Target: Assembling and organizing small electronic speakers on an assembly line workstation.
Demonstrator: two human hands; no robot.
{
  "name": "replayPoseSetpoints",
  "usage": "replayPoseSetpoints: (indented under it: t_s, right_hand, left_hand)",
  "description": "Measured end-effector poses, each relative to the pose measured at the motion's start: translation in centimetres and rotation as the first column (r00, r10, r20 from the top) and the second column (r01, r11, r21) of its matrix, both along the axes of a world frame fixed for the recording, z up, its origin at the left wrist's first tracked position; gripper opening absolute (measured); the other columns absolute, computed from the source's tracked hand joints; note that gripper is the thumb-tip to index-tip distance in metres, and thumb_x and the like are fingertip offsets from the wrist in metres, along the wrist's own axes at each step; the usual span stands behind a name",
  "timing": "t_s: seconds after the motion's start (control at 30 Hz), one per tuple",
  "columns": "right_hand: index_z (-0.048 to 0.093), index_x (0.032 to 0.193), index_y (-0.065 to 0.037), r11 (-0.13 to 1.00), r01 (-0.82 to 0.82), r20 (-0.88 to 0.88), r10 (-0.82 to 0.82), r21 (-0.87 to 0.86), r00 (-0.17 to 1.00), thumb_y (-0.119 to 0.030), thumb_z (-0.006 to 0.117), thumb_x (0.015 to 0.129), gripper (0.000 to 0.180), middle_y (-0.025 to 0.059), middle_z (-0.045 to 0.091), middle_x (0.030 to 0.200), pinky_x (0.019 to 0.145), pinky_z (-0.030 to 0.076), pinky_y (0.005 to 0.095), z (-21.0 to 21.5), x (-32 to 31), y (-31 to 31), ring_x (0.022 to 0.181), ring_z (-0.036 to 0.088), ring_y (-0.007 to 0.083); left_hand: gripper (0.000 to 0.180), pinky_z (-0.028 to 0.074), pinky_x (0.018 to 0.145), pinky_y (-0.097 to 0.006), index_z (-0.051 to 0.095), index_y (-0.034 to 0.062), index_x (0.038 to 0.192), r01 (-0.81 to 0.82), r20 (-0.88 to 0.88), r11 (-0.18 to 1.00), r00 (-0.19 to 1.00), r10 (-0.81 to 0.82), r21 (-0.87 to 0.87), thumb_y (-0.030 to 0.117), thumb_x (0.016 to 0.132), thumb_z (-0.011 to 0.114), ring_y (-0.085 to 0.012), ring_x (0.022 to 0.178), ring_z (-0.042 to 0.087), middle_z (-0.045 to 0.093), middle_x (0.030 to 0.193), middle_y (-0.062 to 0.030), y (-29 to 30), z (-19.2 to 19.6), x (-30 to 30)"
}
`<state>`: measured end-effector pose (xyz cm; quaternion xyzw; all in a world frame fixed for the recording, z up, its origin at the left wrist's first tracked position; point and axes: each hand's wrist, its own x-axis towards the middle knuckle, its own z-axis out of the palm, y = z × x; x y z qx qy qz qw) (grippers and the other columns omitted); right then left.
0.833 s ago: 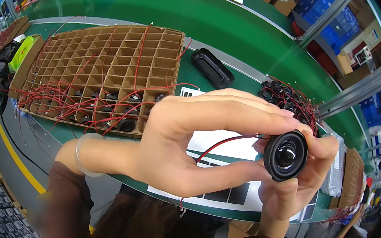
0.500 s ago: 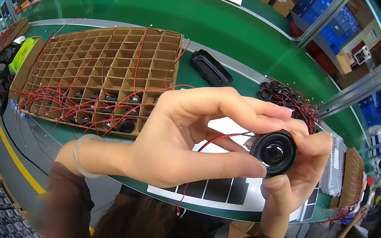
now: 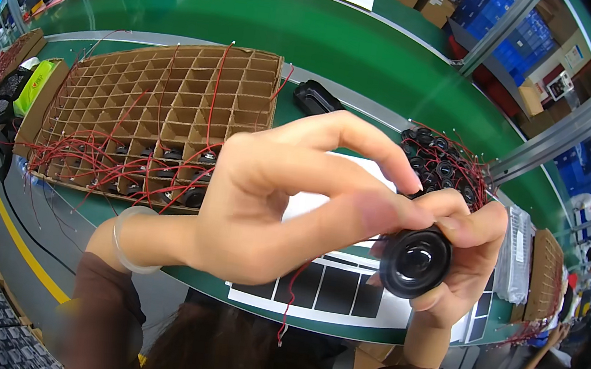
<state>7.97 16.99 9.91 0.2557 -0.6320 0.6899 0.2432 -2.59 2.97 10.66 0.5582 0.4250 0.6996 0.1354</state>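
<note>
My right hand [image 3: 470, 261] grips a small round black speaker [image 3: 415, 264] by its edge, its glossy domed centre in view. My left hand [image 3: 255, 209] reaches across from the left, thumb and index finger closed together at the speaker's upper rim. The exact contact of those fingertips is partly hidden. A red wire [image 3: 291, 291] hangs below my left hand, its tip near the table's front edge. Under both hands lies a white sheet with black rectangles [image 3: 338, 291].
A cardboard divider tray [image 3: 255, 80] at left holds speakers with tangled red wires in its near cells. Behind my hands are a black oblong case [image 3: 313, 97] and a heap of wired speakers [image 3: 449, 163]. Clear plastic packaging [image 3: 515, 259] lies at right.
The speaker has moved slightly down and left, and tilted. My left thumb has slid from its face side up to the upper rim. More of the speaker heap shows.
</note>
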Motion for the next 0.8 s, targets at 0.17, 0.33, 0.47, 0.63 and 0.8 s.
replayPoseSetpoints:
  t_s: [0.17, 0.33, 0.47, 0.63, 0.8]
  right_hand:
    - [0.038, 0.092, 0.007, 0.999, -0.009, 0.040, 0.011, -0.052, 0.999, 0.007, 0.066, 0.055, 0.046, 0.0246, 0.045, 0.095, 0.067, 0.051, 0.0273, 0.3, 0.1, 0.2, 0.085, 0.053, 0.0230]
    - [0.038, 0.093, 0.007, 0.999, 0.007, 0.077, -0.003, -0.053, 0.997, 0.010, 0.063, 0.056, 0.045, 0.0228, 0.044, 0.098, 0.067, 0.051, 0.0271, 0.5, -0.1, 0.4, 0.087, 0.052, 0.0241]
    - [0.039, 0.092, 0.005, 0.994, -0.035, 0.125, 0.048, -0.106, 0.991, 0.014, 0.060, 0.056, 0.043, 0.0212, 0.042, 0.101, 0.068, 0.051, 0.0275, 0.6, 0.0, -0.1, 0.089, 0.052, 0.0239]
    - [0.040, 0.091, 0.002, 0.946, -0.119, 0.162, 0.174, -0.303, 0.971, 0.014, 0.057, 0.059, 0.038, 0.0196, 0.043, 0.099, 0.071, 0.050, 0.0282, -0.4, -0.1, 0.2, 0.091, 0.050, 0.0240]
    - [0.043, 0.089, 0.004, 0.963, -0.167, 0.108, 0.193, -0.213, 0.975, -0.010, 0.047, 0.078, 0.018, 0.0193, 0.046, 0.095, 0.065, 0.050, 0.0279, -0.4, -0.1, 0.8, 0.094, 0.048, 0.0257]
  left_hand:
    - [0.034, 0.043, 0.066, -0.029, 0.057, -0.0060, 0.089, -0.078, -0.255, 0.993, 0.962, 0.098, 0.085, 0.020, 0.068, 0.061, -0.0236, 0.078, 0.052, 0.051, 0.090, -0.0178, 0.4, 0.0, 0.1]
    - [0.046, 0.043, 0.063, -0.026, 0.056, -0.0057, 0.093, -0.119, -0.282, 0.992, 0.951, 0.125, 0.038, 0.017, 0.056, 0.072, -0.0201, 0.077, 0.053, 0.051, 0.087, -0.0148, 0.5, 0.4, 0.1]
    - [0.048, 0.043, 0.062, -0.025, 0.056, -0.0044, 0.094, -0.151, -0.348, 0.988, 0.925, 0.152, 0.029, 0.015, 0.053, 0.074, -0.0175, 0.075, 0.052, 0.051, 0.086, -0.0118, 0.3, 0.5, -0.3]
    - [0.047, 0.043, 0.059, -0.024, 0.057, -0.0017, 0.093, -0.135, -0.351, 0.989, 0.925, 0.146, 0.055, 0.012, 0.051, 0.074, -0.0163, 0.073, 0.053, 0.052, 0.086, -0.0096, 1.1, -0.1, -0.4]
    - [0.050, 0.043, 0.057, -0.023, 0.057, -0.0016, 0.091, -0.261, -0.634, 0.913, 0.658, 0.406, 0.315, 0.012, 0.046, 0.076, -0.0162, 0.069, 0.053, 0.052, 0.082, -0.0073, 1.0, -0.2, -0.2]
